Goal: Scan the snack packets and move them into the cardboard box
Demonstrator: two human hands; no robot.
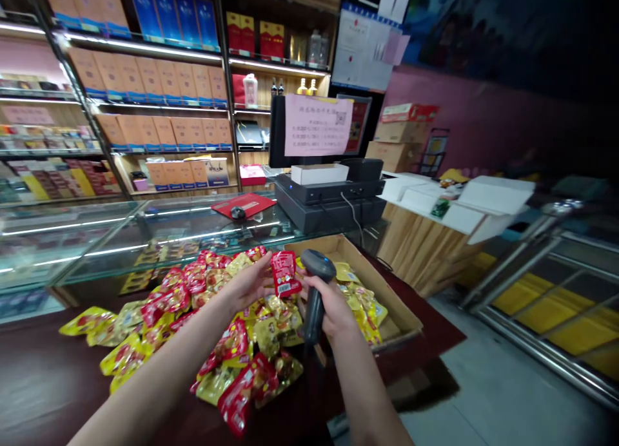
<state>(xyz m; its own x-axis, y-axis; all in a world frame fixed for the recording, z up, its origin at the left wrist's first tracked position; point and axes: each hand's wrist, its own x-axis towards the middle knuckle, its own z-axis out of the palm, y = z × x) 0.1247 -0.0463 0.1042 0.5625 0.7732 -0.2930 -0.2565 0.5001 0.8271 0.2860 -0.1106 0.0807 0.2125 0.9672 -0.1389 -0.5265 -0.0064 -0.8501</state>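
Observation:
My left hand point(251, 283) grips a small red snack packet point(285, 273) by its left edge, its printed barcode side facing me. Just to the right, my right hand point(331, 304) is wrapped round the handle of a dark grey barcode scanner point(316, 291), whose head is close beside the packet. Below and left of both hands spreads a heap of red, gold and yellow snack packets point(167, 301) on the dark red counter point(33, 362). A shallow cardboard box point(399, 310) at the right holds several yellow packets point(360, 298).
Behind the heap stands a glass display case point(97, 240) with a red mouse pad point(256, 204) and mouse point(237, 212) on top. A monitor with a pink notice point(318, 127) sits above a black cash drawer point(329, 211). A metal railing point(546, 265) runs along the right.

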